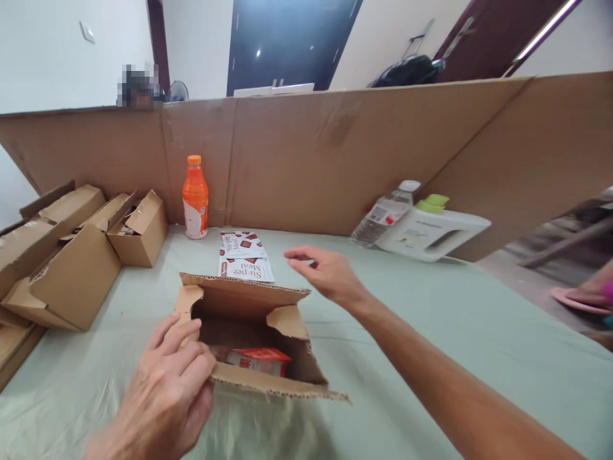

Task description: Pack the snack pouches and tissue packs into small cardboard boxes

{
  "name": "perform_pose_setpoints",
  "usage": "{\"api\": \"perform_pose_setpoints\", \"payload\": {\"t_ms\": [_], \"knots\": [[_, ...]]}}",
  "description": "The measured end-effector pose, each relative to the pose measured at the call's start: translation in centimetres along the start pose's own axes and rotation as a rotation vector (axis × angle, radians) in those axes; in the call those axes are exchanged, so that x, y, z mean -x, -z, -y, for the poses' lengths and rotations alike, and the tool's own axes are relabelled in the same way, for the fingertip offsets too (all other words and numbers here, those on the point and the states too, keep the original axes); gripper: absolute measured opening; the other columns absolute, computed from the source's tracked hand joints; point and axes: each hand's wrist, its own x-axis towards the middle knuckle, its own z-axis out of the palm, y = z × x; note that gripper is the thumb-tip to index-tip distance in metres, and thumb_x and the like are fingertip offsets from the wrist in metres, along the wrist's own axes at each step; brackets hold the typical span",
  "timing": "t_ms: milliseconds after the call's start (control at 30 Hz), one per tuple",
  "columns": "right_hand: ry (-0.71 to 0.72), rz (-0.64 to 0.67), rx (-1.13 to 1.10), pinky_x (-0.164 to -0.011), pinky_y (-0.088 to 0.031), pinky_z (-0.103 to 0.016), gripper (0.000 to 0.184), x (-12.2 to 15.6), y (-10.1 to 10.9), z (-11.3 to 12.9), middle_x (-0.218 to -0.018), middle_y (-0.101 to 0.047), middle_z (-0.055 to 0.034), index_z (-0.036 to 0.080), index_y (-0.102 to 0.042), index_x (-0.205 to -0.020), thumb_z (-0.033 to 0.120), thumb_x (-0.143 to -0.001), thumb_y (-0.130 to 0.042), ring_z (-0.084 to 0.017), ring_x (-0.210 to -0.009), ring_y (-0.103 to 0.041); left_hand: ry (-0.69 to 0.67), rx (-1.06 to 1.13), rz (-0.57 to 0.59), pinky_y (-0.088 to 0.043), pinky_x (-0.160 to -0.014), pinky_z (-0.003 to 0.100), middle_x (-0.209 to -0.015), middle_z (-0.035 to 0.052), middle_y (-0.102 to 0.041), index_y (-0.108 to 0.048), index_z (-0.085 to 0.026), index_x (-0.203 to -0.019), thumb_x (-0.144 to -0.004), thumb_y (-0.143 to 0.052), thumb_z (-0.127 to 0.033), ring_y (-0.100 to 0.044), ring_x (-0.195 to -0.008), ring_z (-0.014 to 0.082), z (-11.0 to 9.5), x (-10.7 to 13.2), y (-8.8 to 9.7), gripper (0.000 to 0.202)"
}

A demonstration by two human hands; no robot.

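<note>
An open cardboard box stands in front of me with its flaps up. Inside it lies a red-and-white packet, partly hidden by the near wall. My left hand grips the box's left edge, fingers curled over a flap. Past the box's far right corner, my right hand hovers with its fingers stretched forward and the thumb slightly apart; nothing shows in it. Just left of that hand, two white sachets printed "Super Meal" lie overlapping on the cloth.
An orange bottle stands behind the sachets. Several cardboard boxes crowd the left side. At right, a clear bottle leans beside a white jug with a green cap. A cardboard wall borders the back; a person's head shows beyond it.
</note>
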Motion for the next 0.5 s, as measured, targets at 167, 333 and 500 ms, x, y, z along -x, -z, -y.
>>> {"api": "perform_pose_setpoints", "payload": {"t_ms": [167,333,500], "knots": [[0.004,0.171,0.196,-0.111,-0.047,-0.041,0.052,-5.6,-7.1,-2.1,-0.151,-0.057,-0.015,0.017,-0.059,-0.143,0.015,-0.091,-0.059,-0.03,-0.135,-0.056,-0.015,-0.004,-0.091,-0.047,-0.114,0.045,-0.096,0.005,-0.079,-0.068,-0.02,-0.105,-0.08,-0.05,-0.005,-0.07,-0.115,0.0241,0.4,1.8,-1.0,0.034],[0.058,0.269,0.328,-0.106,-0.049,-0.046,0.055,-10.1,-11.2,-1.5,-0.148,-0.055,-0.0197,0.017,-0.051,-0.148,0.011,-0.094,-0.06,-0.032,-0.13,-0.057,0.034,-0.033,-0.026,-0.047,-0.112,0.043,-0.104,0.0047,-0.08,-0.066,-0.02,-0.11,-0.079,-0.047,-0.003,-0.069,-0.12,0.0238,0.7,2.2,-0.6,0.04],[0.055,0.292,0.399,-0.098,-0.056,-0.049,0.039,-12.3,-12.2,-1.3,-0.131,-0.064,-0.0112,0.016,-0.063,-0.13,0.039,-0.099,-0.066,-0.026,-0.115,-0.065,0.028,-0.029,-0.008,-0.052,-0.104,0.042,-0.104,0.0048,-0.081,-0.068,-0.02,-0.111,-0.078,-0.049,-0.003,-0.07,-0.115,0.0238,0.8,2.2,-0.3,0.041]]}}
